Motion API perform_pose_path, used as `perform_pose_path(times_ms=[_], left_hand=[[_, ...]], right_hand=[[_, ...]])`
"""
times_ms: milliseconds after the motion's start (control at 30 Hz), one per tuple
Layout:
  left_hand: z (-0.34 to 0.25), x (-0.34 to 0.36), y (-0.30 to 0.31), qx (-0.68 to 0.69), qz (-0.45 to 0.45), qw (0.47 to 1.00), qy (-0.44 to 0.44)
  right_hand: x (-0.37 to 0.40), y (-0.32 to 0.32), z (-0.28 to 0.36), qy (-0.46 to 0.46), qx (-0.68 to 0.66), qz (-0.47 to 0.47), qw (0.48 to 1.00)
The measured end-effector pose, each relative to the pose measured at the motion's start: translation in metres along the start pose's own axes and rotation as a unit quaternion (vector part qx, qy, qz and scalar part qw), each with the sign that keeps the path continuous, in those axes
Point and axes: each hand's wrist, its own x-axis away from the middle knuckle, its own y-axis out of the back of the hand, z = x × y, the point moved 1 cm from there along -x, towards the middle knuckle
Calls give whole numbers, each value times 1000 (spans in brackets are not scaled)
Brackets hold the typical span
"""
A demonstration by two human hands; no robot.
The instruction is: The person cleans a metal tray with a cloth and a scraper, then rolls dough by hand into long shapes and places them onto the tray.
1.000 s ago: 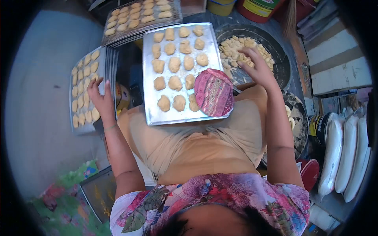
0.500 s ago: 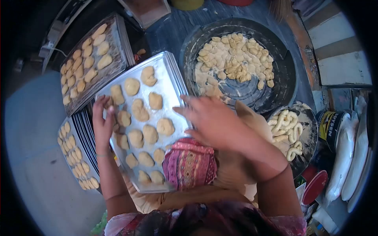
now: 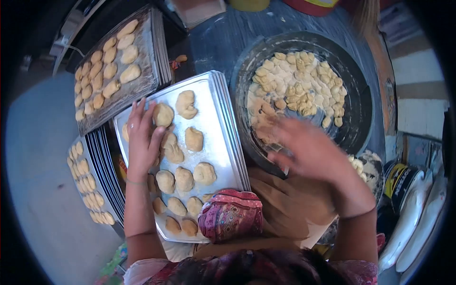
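The left hand point(image 3: 145, 137) is lying open and flat on the tray point(image 3: 217, 130), its fingertips touching a dough piece point(image 3: 163, 114) near the far corner. The right hand point(image 3: 304, 152) is blurring over the near rim of the dark pan point(image 3: 356, 95) of small dough bits, and whether it is holding one cannot be told. The tray is resting on the lap, so leaning on that corner could tip it and slide the pieces together. Half a second ago the right hand was hovering over the tray beside the cloth point(image 3: 230, 213), and the left was sitting at the tray's left edge.
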Motion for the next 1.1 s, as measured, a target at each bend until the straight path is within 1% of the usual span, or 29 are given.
perform_pose_path(times_ms=[33,67,100,133,167,233,300,367,400,467,500,567,600,667,700,767,800,867,900,967,1067,1100], left_hand=[[5,-1,-4,-25,4,999,-28],[7,-2,-7,-19,7,999,-33],[7,-4,-9,-14,11,999,-39],[9,-5,-9,-8,17,999,-46],[14,-4,-11,15,15,999,-40],[15,-7,-9,8,24,999,-39],[18,-9,-6,16,40,999,-28],[21,-12,-7,13,57,998,-19],[24,-13,-6,7,72,997,-19],[29,-13,-6,-1,90,996,-17],[30,-13,-5,1,104,995,-9],[32,-13,-7,5,112,994,2],[33,-13,-8,4,116,993,1],[35,-12,-9,9,129,992,-2],[36,-11,-9,11,134,991,-3],[40,-8,-10,12,142,990,0],[41,-8,-10,15,141,990,0],[45,-9,-10,20,147,989,0],[47,-9,-9,21,156,988,2],[48,-7,-9,25,162,987,-1],[47,-6,-8,16,156,988,-4],[47,-6,-7,15,158,987,-6]], right_hand=[[-23,1,-21,35,25,-37,998],[-54,-3,-48,68,46,-75,994],[-99,0,-76,45,23,-77,996],[-141,5,-94,35,-1,-106,994],[-185,1,-121,2,-7,-134,991],[-269,-23,-163,-50,-22,-154,987],[-337,-65,-185,23,-78,-180,980],[-387,-119,-194,47,-156,-150,975],[-401,-142,-190,-9,-228,-91,969],[-444,-190,-208,39,-65,1,997],[-452,-194,-197,61,-42,-4,997],[-456,-176,-163,101,4,-18,995],[-469,-170,-161,96,21,3,995],[-504,-163,-170,82,57,46,994],[-528,-176,-185,67,46,54,995],[-577,-206,-208,136,199,165,956],[-582,-224,-217,122,210,143,960],[-591,-259,-233,90,231,98,964],[-593,-267,-237,27,224,119,967],[-563,-243,-226,-18,127,95,987],[-558,-244,-246,36,133,124,983],[-556,-240,-241,35,141,138,980]])
